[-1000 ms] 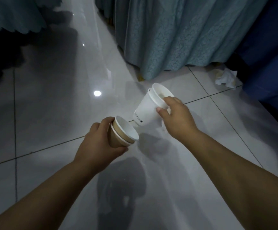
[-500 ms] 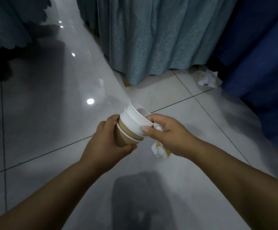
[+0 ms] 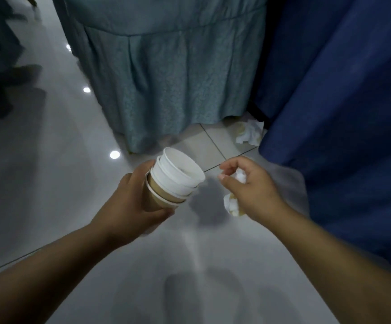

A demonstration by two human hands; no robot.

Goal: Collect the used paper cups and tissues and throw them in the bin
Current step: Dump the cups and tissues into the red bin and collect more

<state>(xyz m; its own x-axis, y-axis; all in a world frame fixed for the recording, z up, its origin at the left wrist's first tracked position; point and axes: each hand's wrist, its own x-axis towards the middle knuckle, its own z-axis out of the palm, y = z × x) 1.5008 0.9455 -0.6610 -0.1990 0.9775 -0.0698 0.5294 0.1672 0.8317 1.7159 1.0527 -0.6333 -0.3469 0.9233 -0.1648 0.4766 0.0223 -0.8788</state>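
place: banquet hall | teal skirted table (image 3: 166,78) | glossy tiled floor (image 3: 49,183)

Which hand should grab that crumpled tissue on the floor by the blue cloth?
Probably the right hand: nearer the floor tissue, thumb and forefinger free despite its held tissue; the left hand grips the cups.

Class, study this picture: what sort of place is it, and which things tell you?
Probably a banquet or function hall after an event: floor-length teal table skirting, a dark blue cloth beside it, glossy floor tiles and a crumpled tissue lying on them.
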